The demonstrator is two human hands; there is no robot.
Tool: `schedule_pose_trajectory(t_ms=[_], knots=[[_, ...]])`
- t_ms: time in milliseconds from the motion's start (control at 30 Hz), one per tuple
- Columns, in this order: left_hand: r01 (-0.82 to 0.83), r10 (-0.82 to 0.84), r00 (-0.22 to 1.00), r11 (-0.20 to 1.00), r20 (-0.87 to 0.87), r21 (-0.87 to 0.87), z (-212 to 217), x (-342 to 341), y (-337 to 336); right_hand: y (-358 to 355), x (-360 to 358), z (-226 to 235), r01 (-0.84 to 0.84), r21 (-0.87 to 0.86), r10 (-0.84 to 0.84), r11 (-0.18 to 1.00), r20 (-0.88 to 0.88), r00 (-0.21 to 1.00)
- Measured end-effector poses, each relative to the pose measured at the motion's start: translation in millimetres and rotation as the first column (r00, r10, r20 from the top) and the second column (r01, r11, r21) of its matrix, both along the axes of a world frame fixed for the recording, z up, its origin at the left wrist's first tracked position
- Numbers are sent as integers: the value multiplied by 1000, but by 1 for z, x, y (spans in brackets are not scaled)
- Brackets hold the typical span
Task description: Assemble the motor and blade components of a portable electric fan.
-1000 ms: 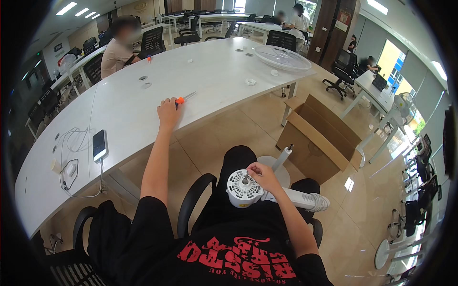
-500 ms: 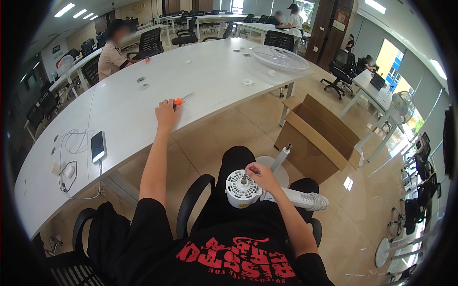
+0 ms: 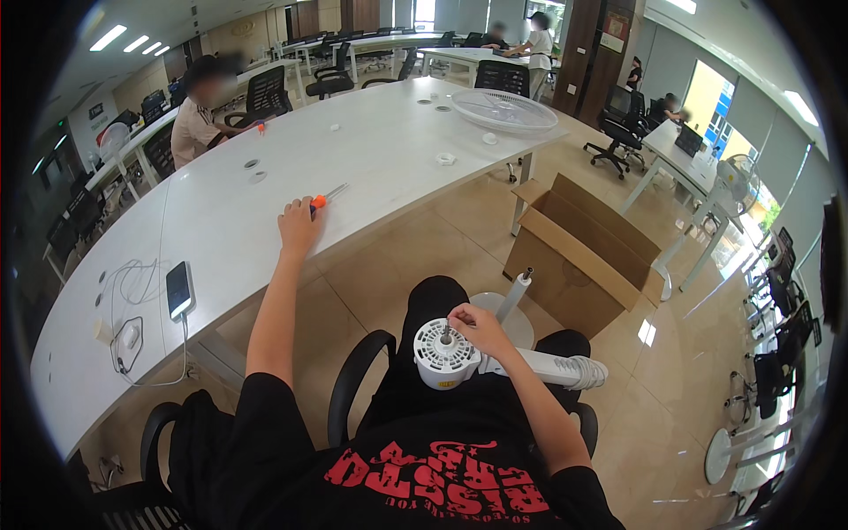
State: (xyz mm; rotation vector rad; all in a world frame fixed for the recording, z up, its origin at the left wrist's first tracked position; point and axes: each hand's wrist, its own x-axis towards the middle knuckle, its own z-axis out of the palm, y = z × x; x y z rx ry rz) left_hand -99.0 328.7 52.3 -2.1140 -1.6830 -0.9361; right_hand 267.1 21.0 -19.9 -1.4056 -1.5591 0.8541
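My left hand (image 3: 300, 226) rests on the white table, its fingers closed around the handle of an orange and dark screwdriver (image 3: 319, 202). The metal shaft points away to the right over the tabletop. On my lap lies a white fan motor head (image 3: 439, 364) with a slotted round face turned up. A white neck (image 3: 555, 368) runs from it to the right, with a white cord (image 3: 590, 374) wrapped round its end. At the centre of the slotted face, my right hand (image 3: 478, 329) pinches the top of the metal shaft (image 3: 446, 338); the fingertips partly hide it.
Right of my knees are a fan stand's pole (image 3: 514, 297) on a round base and an open cardboard box (image 3: 565, 274). The table (image 3: 230, 212) holds a fan grille (image 3: 503, 110), a white ring nut (image 3: 445, 159) and a phone (image 3: 179, 290) on a cable. Another person (image 3: 201, 119) sits across.
The view has shifted slightly, so the table and its things appear a little further left. Both hands keep their holds, with no clear movement of the fan head.
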Motion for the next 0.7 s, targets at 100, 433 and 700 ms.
schedule_pose_trajectory(t_ms=[100,433,700], knots=[[28,-28,1000,1000,-6,9,-1,-11,-2,0,-2,-2,5,3,-5,1000,7,1000],[118,-118,993,993,-17,17,-6,-22,8,-2,9,-1,-46,-56,51,997,73,996],[293,-228,940,921,-254,256,6,14,-15,-6,12,-5,22,-64,-19,998,54,998]])
